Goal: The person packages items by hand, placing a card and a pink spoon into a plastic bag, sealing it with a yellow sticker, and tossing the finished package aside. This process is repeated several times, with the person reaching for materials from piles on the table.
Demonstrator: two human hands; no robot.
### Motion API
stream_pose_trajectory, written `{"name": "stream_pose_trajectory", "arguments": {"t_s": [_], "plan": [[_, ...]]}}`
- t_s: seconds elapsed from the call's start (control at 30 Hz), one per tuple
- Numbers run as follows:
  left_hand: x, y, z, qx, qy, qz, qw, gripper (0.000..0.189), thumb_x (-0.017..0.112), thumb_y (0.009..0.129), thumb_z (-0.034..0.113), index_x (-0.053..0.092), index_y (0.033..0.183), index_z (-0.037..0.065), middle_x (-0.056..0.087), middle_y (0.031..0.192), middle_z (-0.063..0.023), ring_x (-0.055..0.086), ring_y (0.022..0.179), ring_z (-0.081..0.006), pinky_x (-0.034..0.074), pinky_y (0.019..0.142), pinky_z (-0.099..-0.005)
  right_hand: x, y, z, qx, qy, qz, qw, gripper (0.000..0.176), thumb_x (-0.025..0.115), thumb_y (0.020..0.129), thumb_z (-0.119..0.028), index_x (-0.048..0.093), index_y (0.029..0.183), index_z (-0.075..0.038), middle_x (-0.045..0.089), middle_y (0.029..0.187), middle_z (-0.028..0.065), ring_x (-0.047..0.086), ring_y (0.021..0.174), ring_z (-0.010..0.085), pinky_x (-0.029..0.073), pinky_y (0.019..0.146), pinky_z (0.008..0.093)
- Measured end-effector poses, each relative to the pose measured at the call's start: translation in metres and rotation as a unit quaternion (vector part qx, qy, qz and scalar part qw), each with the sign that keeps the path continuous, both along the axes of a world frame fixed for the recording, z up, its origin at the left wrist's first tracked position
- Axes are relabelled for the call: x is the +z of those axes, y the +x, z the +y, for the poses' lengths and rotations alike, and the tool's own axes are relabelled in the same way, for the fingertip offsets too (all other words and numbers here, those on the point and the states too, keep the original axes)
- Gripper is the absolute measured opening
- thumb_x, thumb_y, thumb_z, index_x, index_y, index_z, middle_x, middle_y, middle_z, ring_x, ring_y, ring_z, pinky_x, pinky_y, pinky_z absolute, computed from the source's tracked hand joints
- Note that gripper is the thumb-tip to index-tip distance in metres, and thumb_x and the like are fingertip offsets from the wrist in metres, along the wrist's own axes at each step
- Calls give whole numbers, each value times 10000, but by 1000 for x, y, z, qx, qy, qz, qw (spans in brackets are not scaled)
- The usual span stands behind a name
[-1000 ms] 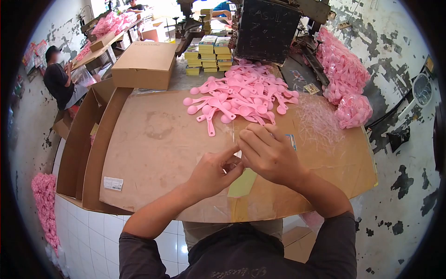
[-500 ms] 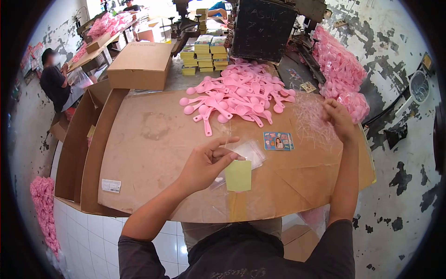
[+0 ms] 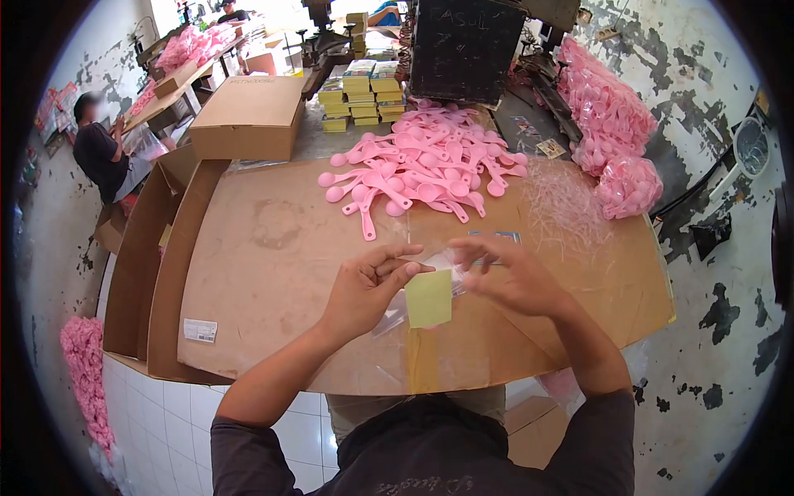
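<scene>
My left hand point(image 3: 368, 289) pinches a yellow-green card point(image 3: 428, 299) near its top edge, above the front middle of the cardboard-covered table. Just right of the card, my right hand point(image 3: 509, 273) hovers with its fingers apart and nothing visible in them. Clear plastic bags point(image 3: 392, 317) lie under and beside the card, partly hidden by my hands. A blue printed card point(image 3: 506, 237) on the table is mostly covered by my right hand. Beyond them lies a heap of pink spoons point(image 3: 430, 165).
A closed cardboard box point(image 3: 248, 116) and open cartons point(image 3: 132, 281) stand left. Stacked cards point(image 3: 361, 91) and a black machine panel point(image 3: 457, 54) are behind the spoons. Bagged pink spoons point(image 3: 608, 116) and plastic strands point(image 3: 566, 202) lie right. A person point(image 3: 101, 157) sits far left.
My right hand has moved left and toward me, from the plastic strands to beside the yellow-green card. My left hand still holds the card, which is slightly higher and tilted differently.
</scene>
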State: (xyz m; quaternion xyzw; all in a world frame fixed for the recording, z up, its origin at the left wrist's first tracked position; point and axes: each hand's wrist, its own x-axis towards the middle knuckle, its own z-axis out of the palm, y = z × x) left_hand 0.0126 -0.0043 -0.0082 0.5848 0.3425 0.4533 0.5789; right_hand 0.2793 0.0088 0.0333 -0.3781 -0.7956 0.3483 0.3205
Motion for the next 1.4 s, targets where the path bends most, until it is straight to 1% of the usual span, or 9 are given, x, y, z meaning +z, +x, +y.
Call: {"name": "stream_pose_trajectory", "arguments": {"t_s": [0.07, 0.17, 0.47, 0.67, 0.77, 0.97, 1.07, 1.17, 1.4], "plan": [[-1, 0, 0, -3, 1, -3, 1000, 358, 608, 1057, 122, 574, 1367, -54, 751, 1136, -189, 717, 1064, -187, 576, 947, -326, -1, -25, -6, 35, -29, 36, 998, 388, 754, 938, -150, 644, 1288, -27, 703, 983, 52, 676, 895, 139, 552, 760, 301], [4, 0, -1, -8, -5, -54, 999, 377, 631, 1047, 135, 572, 1369, -52, 745, 1150, -189, 717, 1062, -187, 581, 943, -324, -15, -27, 7, 44, -184, 123, 974, 353, 734, 962, -141, 636, 1272, -2, 689, 998, 44, 660, 892, 96, 542, 776, 266], [-1, -2, 1, 22, -25, 20, 999, 293, 679, 1022, 148, 691, 1240, -46, 753, 1128, -135, 719, 976, -150, 601, 865, -295, -19, -19, 13, 15, -224, 171, 959, 244, 718, 977, -114, 688, 1183, 13, 723, 1029, 45, 675, 930, 89, 539, 824, 251], [-7, -2, 1, 48, 47, 4, 998, 260, 674, 1017, 98, 718, 1241, -24, 767, 1079, -100, 706, 962, -114, 590, 856, -274, -25, -14, 16, 21, -237, 216, 947, 155, 704, 974, -67, 743, 1108, 0, 737, 1045, 29, 685, 954, 97, 538, 847, 255], [-14, -6, 4, 30, 55, 9, 998, 264, 669, 1004, 46, 722, 1256, -9, 765, 1105, -75, 685, 989, -95, 561, 853, -253, -30, -11, 20, 44, -184, 221, 957, 137, 690, 975, -49, 759, 1084, -4, 734, 1031, 30, 677, 941, 96, 533, 833, 254], [-10, -14, 5, 5, 69, 39, 997, 252, 641, 1037, 131, 740, 1220, -11, 765, 1077, -72, 681, 945, -93, 559, 826, -259, -25, -4, 23, 73, -157, 192, 966, 154, 698, 957, -28, 765, 1092, 3, 723, 1019, 48, 646, 900, 91, 512, 774, 256], [-9, -10, 5, 5, -1, -11, 1000, 276, 612, 1060, 177, 745, 1201, -19, 764, 1063, -77, 687, 932, -98, 560, 813, -266, -23, -2, 22, 57, -171, 166, 969, 156, 715, 947, -34, 765, 1089, 10, 722, 1019, 52, 642, 891, 94, 506, 763, 254], [-17, -9, 7, 3, -2, 38, 999, 281, 602, 1058, 154, 719, 1234, -31, 764, 1094, -103, 722, 943, -145, 598, 874, -313, -24, -3, 24, 63, -152, 148, 975, 155, 718, 949, -36, 763, 1088, 16, 723, 1018, 55, 652, 901, 102, 517, 778, 260], [-10, -7, 8, -17, -47, 37, 998, 298, 637, 1035, 99, 683, 1307, -15, 758, 1108, -91, 707, 971, -119, 590, 863, -280, -39, -2, 30, 57, -175, 167, 969, 196, 714, 957, -35, 729, 1145, 20, 723, 1027, 68, 668, 944, 118, 542, 830, 280]]}}
